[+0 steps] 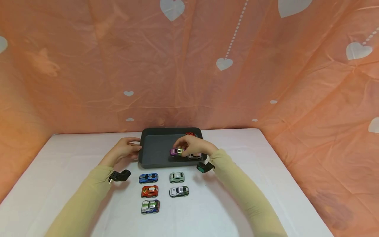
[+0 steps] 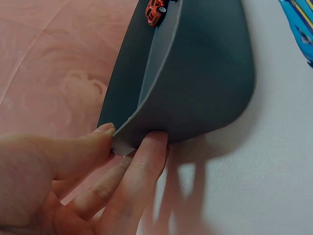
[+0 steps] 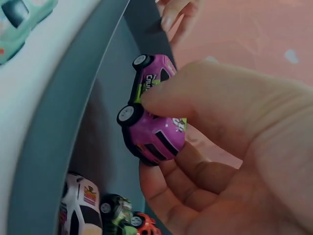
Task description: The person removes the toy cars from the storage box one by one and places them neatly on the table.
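Closest in, the right hand (image 3: 234,147) pinches a purple toy car (image 3: 154,115): the thumb presses on the car's side from above, the curled fingers (image 3: 171,183) close under it from below, so the car sits clamped between them, wheels turned outward, nose toward the tray's left end. Seen from the head view, that car (image 1: 176,151) hangs just above the floor of the dark grey tray (image 1: 154,154), toward the tray's near right part; whether it touches the floor cannot be told. Beside it inside the tray lies a white car (image 3: 78,208), then a dark green one (image 3: 115,213) and a red-orange one (image 3: 144,225) farther along toward the far right corner. Left hand (image 2: 73,181) grips the tray's left rim: thumb on the inner side of the wall, index finger on the outer side, wall nipped between them, the other fingers loosely extended below. Outward on the white table (image 1: 266,184), just in front of the tray, five more cars stand in two columns: blue car (image 1: 148,178), red car (image 1: 149,191) and green-and-white car (image 1: 150,206) on the left; pale green car (image 1: 176,177) and silver car (image 1: 179,191) on the right. Orange cloth with white hearts (image 1: 224,63) hangs behind and to both sides.
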Demonstrator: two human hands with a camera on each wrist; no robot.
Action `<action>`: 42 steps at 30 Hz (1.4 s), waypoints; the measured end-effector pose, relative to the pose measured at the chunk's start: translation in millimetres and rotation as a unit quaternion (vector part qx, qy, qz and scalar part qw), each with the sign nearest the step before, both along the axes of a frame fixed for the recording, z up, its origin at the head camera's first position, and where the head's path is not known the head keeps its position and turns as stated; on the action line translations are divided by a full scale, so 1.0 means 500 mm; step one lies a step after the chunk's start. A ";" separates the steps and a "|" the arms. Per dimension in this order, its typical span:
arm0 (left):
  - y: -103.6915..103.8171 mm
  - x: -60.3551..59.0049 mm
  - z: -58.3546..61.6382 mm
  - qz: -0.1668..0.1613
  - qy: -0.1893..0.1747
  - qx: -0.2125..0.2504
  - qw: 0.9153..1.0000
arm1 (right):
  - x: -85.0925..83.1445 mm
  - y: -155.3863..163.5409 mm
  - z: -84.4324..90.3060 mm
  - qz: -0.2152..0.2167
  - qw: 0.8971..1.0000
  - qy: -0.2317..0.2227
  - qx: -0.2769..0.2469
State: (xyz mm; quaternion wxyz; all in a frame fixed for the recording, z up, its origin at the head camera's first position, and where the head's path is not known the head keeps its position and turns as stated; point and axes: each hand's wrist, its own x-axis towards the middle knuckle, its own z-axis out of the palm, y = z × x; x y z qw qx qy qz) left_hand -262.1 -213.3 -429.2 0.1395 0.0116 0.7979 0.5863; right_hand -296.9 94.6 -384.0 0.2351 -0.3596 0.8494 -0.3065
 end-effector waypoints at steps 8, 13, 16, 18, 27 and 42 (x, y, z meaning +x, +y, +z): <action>0.000 0.001 0.000 0.004 0.004 -0.002 1.000 | 0.042 0.034 0.022 0.016 0.999 0.025 -0.022; 0.001 0.002 0.002 0.005 0.002 -0.003 1.000 | 0.083 0.054 0.026 0.032 0.998 0.044 -0.038; 0.001 0.001 0.001 0.007 0.003 0.000 1.000 | 0.112 0.062 0.023 0.044 0.996 0.060 -0.051; 0.001 0.001 0.001 0.005 0.006 0.001 1.000 | 0.133 0.065 0.020 0.050 0.995 0.064 -0.056; 0.001 0.002 -0.001 0.004 0.005 0.009 1.000 | 0.217 0.069 -0.012 0.061 0.993 0.074 -0.063; 0.001 0.004 0.005 0.002 0.007 0.019 1.000 | 0.272 0.065 -0.075 0.055 0.992 0.070 -0.089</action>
